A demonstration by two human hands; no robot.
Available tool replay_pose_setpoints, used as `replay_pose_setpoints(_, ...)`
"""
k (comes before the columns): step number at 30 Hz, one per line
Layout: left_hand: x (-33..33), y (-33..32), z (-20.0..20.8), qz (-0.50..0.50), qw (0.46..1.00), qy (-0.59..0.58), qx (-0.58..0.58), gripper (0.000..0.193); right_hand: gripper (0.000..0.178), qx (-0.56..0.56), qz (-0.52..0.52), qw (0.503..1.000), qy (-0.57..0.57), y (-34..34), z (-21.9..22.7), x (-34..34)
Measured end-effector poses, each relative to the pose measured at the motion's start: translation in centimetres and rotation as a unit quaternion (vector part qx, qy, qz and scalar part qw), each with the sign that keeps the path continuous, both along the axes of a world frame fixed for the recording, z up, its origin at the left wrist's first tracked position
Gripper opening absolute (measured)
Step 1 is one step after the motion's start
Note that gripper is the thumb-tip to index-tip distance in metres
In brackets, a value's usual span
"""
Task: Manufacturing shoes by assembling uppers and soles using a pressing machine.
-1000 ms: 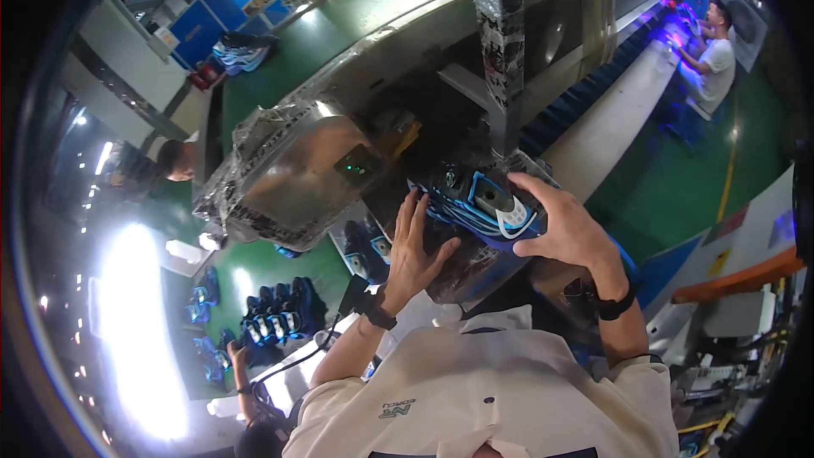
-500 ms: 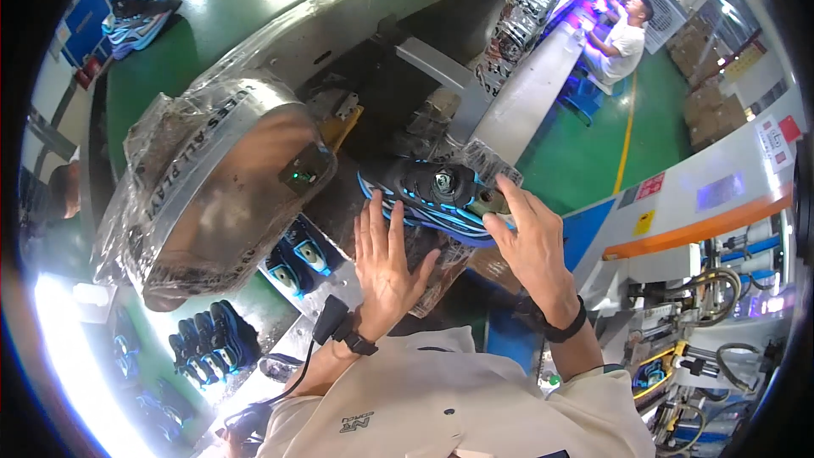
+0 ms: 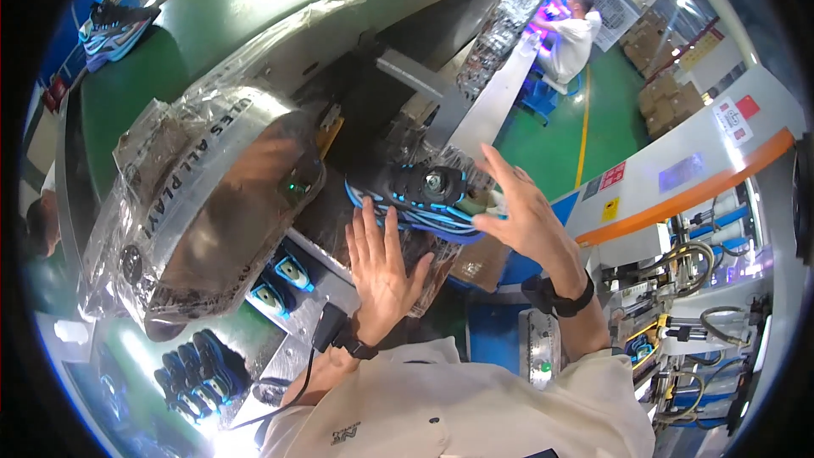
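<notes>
A factory floor with a green conveyor point(image 3: 254, 8) is seen, and a foil-wrapped machine point(image 3: 203, 203) beside the left hand point(image 3: 381, 267). A black-and-blue shoe point(image 3: 420, 195) is flanked: the left hand is spread flat just below it, the right hand point(image 3: 521, 216) opened at its far end, fingertips touching.

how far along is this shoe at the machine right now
Done, it seems: the black and blue shoe already sits upside down on the machine's mount, beside the film-wrapped metal housing. In hand: the left hand lies flat and open against its near side, and the right hand is open at its heel end, neither gripping. Left: more shoes of the same kind wait at lower left.
</notes>
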State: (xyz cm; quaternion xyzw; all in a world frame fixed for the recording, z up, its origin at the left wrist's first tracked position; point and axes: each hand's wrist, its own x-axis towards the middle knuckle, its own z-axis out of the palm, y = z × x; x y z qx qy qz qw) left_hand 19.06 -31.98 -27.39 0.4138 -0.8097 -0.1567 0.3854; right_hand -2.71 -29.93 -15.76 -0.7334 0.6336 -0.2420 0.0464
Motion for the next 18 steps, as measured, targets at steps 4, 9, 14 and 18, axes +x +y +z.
replay_pose_setpoints(4, -0.2, 0.3, -0.3, 0.008, 1.0, 0.012, -0.004, 0.082, 0.084, -0.001, 0.013, 1.0, -0.009, -3.7, 0.4, 1.9)
replay_pose_setpoints(9, -0.4, 0.6, -0.6, 0.005, 1.0, 0.011, -0.015, 0.077, 0.064, 0.097, -0.005, 0.995, -0.014, -4.0, -1.6, 2.8)
replay_pose_setpoints(14, -0.6, 1.1, -0.2, -0.054, 0.968, 0.243, 0.041, 0.074, 0.056, -0.094, -0.002, 0.991, -0.092, -0.3, -2.6, 2.3)
replay_pose_setpoints(18, -3.6, 3.6, 2.1, -0.22, 0.818, 0.456, 0.273, 0.072, 0.063, -0.176, -0.1, 0.895, -0.398, 7.7, -4.2, 0.9)
